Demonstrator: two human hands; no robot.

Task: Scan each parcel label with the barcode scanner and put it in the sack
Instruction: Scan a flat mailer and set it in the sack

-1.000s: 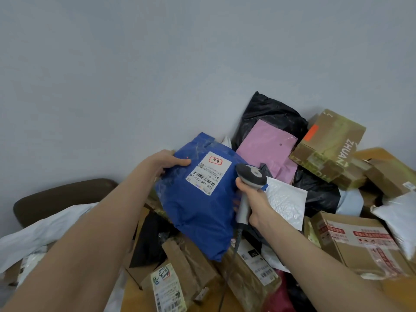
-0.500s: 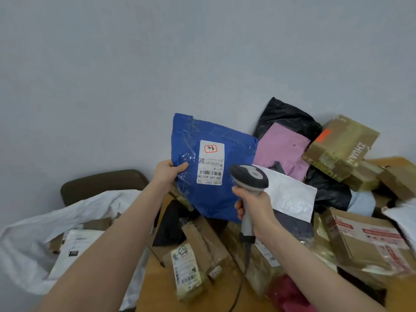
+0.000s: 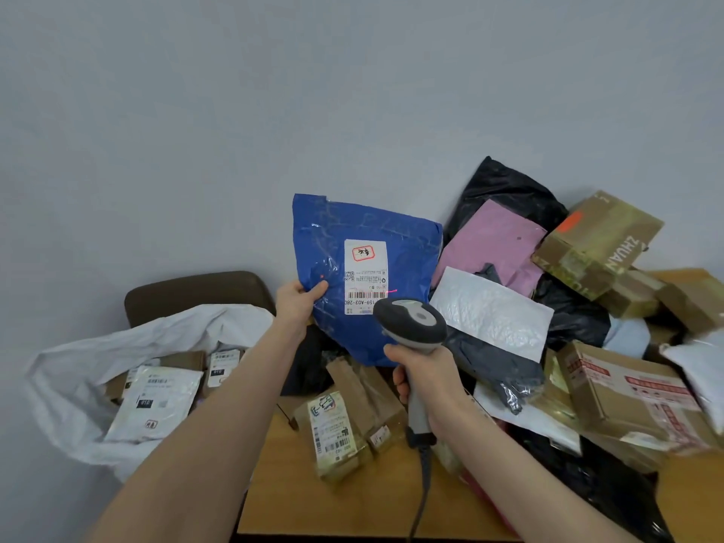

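Observation:
My left hand (image 3: 299, 299) pinches the left edge of a blue plastic parcel (image 3: 403, 252) and holds it upright above the table. Its white label (image 3: 365, 274) faces me, with a red scan line across the barcode. My right hand (image 3: 429, 380) grips the handle of a grey barcode scanner (image 3: 411, 321), whose head points at the label from just below it. A white sack (image 3: 74, 389) lies open at the left with several scanned parcels inside.
A wooden table (image 3: 352, 507) carries a heap of parcels at the right: cardboard boxes (image 3: 599, 244), a pink bag (image 3: 489, 244), black bags (image 3: 505, 186) and a white mailer (image 3: 493, 311). A small taped brown parcel (image 3: 341, 429) lies in front. A brown chair back (image 3: 196, 291) stands behind the sack.
My left hand has raised the blue parcel and turned it upright. The scanner has come in under the label and its red line now falls on the barcode.

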